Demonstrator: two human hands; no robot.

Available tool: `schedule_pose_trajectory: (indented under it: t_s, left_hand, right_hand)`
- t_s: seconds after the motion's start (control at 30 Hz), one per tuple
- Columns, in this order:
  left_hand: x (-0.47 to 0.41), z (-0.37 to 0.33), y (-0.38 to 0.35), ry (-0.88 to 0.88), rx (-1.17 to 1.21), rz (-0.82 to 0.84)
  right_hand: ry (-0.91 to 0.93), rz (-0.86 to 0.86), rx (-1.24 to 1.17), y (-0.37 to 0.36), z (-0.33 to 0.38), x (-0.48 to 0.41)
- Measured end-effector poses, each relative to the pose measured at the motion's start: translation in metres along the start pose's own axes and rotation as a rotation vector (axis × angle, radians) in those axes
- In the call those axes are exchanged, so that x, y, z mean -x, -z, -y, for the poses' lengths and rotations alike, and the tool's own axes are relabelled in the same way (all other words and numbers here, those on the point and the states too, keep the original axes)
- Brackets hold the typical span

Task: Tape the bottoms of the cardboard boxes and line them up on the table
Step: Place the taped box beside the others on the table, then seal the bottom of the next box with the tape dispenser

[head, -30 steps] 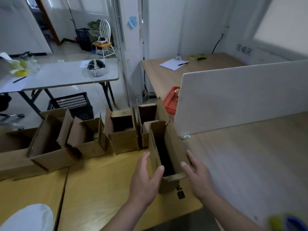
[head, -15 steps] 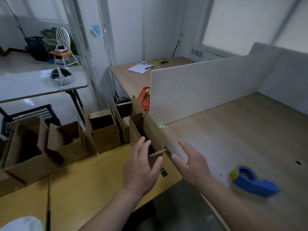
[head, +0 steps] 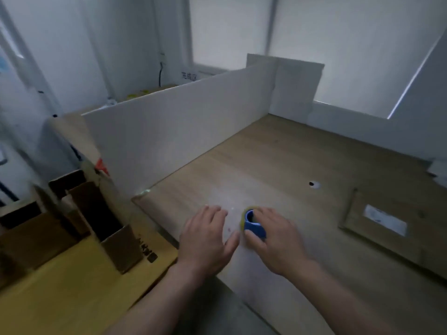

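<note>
- The left hand (head: 205,240) is spread palm down over the surface (head: 278,165), its fingers (head: 212,211) straight and close together, the thumb out towards the other hand. It holds nothing.
- The right hand (head: 278,240) lies just beside it, palm down, fingers (head: 267,213) curled over the top of a blue tape dispenser (head: 251,222) and the thumb against its near side.
- Both forearms are bare and reach in from the bottom edge, left from the lower left, right from the lower right, drawing closer towards the wrists.

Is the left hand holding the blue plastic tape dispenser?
No, the right hand grips the blue plastic tape dispenser; the left hand holds nothing.
</note>
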State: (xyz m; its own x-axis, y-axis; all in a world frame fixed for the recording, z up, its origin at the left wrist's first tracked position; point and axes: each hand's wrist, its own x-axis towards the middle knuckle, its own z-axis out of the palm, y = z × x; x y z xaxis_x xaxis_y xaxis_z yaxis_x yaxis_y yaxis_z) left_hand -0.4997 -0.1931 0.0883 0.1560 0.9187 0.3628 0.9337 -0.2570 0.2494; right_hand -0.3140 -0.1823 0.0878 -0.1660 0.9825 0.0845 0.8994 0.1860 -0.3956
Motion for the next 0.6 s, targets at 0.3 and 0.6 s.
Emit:
schedule_pose_trajectory:
  t_s: [0.3,0.6]
  left_hand:
    - [-0.061,-0.145,-0.054,-0.205,0.006,0.073]
    - [-0.097,-0.223,-0.095,-0.397,-0.008,0.103]
  right_hand:
    - [-0.225,0.010,0.074,0.084,-0.145,0.042]
    - [-0.361,-0.056,0.072,0.119,-0.223,0.068]
